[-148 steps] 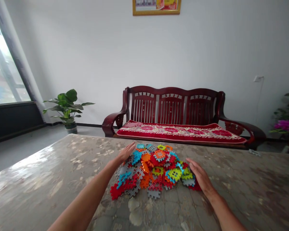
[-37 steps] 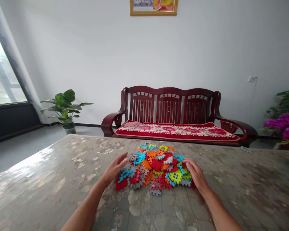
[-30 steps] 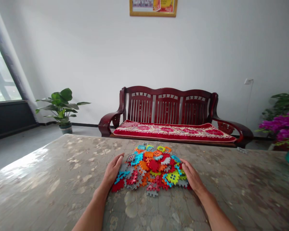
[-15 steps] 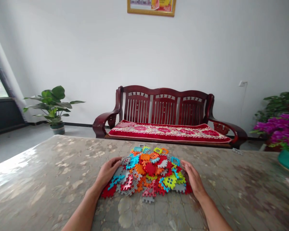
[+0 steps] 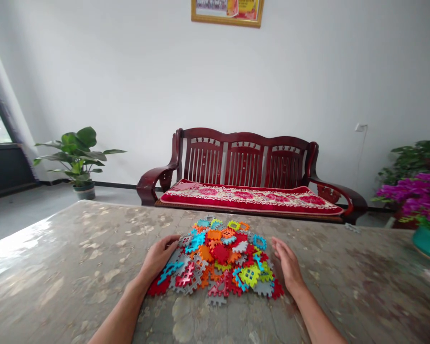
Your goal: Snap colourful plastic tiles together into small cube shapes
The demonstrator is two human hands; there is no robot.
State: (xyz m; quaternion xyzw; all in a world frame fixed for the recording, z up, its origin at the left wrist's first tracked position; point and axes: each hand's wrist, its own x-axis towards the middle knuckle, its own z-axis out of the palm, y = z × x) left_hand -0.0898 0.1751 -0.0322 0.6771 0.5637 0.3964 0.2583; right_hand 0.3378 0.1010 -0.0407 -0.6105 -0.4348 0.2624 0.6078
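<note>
The heap of interlocking plastic tiles [image 5: 220,253] sits on the table in front of the person, a jumble of red, orange, blue, lime and grey plates lying over one another. From where I stand, a lime window tile [image 5: 250,275] shows on the heap's right slope, and a red tile with a triangular cut-out [image 5: 220,285] leans at the front, above a grey notched tile [image 5: 217,301].

The left hand [image 5: 160,257] curves along the heap's left flank, fingers loose; I can't tell whether its tips touch a tile. The right hand [image 5: 287,266] stands just beside the other flank, a little off it, fingers relaxed. The hands are well apart and grip nothing.

I'd judge this as squaring up the heap between two palms, with no tile singled out. Lifting one would call for pinching a top plate by its toothed edge, gently, since the stack looks ready to slide.

The patterned tablecloth [image 5: 57,272] gives broad room to left and right; the far edge runs close behind the heap. A stray grey tile [image 5: 351,228] lies near that edge, and beyond stands the carved wooden bench [image 5: 245,160].
</note>
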